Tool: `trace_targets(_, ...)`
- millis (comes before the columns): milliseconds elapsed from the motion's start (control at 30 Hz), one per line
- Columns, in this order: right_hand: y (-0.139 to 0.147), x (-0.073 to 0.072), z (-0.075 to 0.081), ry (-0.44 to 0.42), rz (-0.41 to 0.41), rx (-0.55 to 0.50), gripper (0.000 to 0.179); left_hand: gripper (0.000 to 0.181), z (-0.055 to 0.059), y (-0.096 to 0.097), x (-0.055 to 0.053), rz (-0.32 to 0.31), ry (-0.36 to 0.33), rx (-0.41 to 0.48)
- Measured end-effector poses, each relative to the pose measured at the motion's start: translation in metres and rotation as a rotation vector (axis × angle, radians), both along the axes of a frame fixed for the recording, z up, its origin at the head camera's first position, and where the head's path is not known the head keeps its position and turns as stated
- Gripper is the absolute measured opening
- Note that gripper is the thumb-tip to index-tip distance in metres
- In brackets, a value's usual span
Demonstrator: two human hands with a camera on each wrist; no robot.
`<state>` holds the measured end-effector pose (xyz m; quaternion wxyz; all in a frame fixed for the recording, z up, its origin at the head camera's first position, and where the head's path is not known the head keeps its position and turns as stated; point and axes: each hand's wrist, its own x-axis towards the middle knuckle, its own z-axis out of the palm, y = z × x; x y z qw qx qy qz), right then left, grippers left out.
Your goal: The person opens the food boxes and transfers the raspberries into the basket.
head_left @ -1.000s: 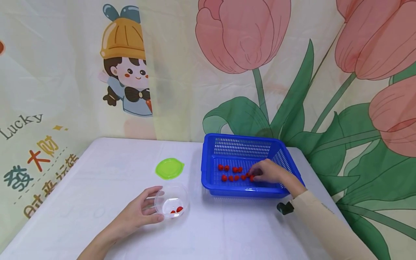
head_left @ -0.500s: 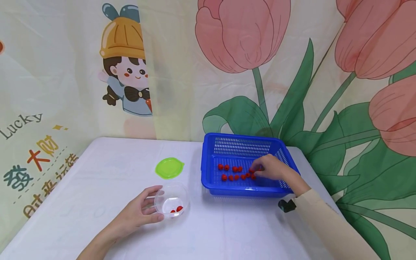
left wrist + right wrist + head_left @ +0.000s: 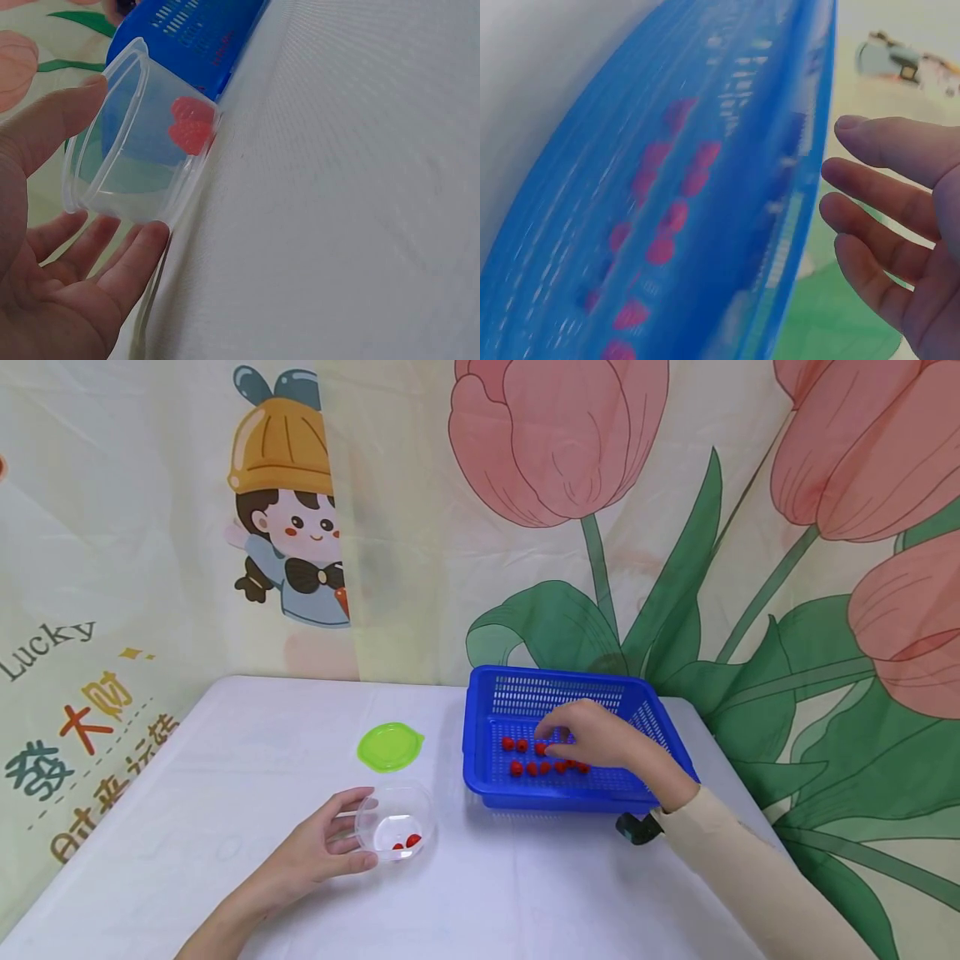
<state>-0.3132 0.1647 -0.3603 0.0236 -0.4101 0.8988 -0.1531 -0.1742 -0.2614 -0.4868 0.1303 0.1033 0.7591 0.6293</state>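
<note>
My left hand (image 3: 318, 852) grips a clear plastic cup (image 3: 142, 142), thumb at its rim and fingers against its side. Two raspberries (image 3: 191, 126) lie inside the cup. My right hand (image 3: 588, 733) hovers within the blue basket (image 3: 570, 798), just over the raspberries (image 3: 517, 768). In the right wrist view its fingers (image 3: 881, 195) are spread with nothing between them. Several raspberries lie in two rough rows on the basket floor; the hand hides part of the back row.
A green lid (image 3: 390, 747) lies behind the cup on the white tablecloth (image 3: 300, 727). The printed curtain (image 3: 405, 527) hangs right behind the table. A dark wrist camera (image 3: 637, 828) sticks out beneath the right sleeve, near the basket's front wall.
My right hand has come up from the right end of the front row and shifted left over the back row. The left hand and cup have stayed still.
</note>
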Motion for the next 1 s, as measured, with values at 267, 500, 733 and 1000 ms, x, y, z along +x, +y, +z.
trace_targets(267,-0.056,0.019,0.014,-0.045,0.115,0.000,0.026,0.090,0.000,0.000,0.000,0.003,0.001,-0.002)
trace_targets(500,-0.099,0.028,0.017,-0.075,0.203,0.002,0.026,0.090,0.001,0.000,0.001,0.006,0.001,-0.009)
trace_targets(733,-0.135,0.031,0.007,-0.116,0.312,0.034,0.026,0.089,-0.001,0.000,0.000,0.006,-0.001,-0.002)
trace_targets(1000,-0.165,0.034,-0.009,-0.131,0.389,0.094,0.027,0.092,-0.002,0.000,-0.002,-0.005,0.011,0.023)
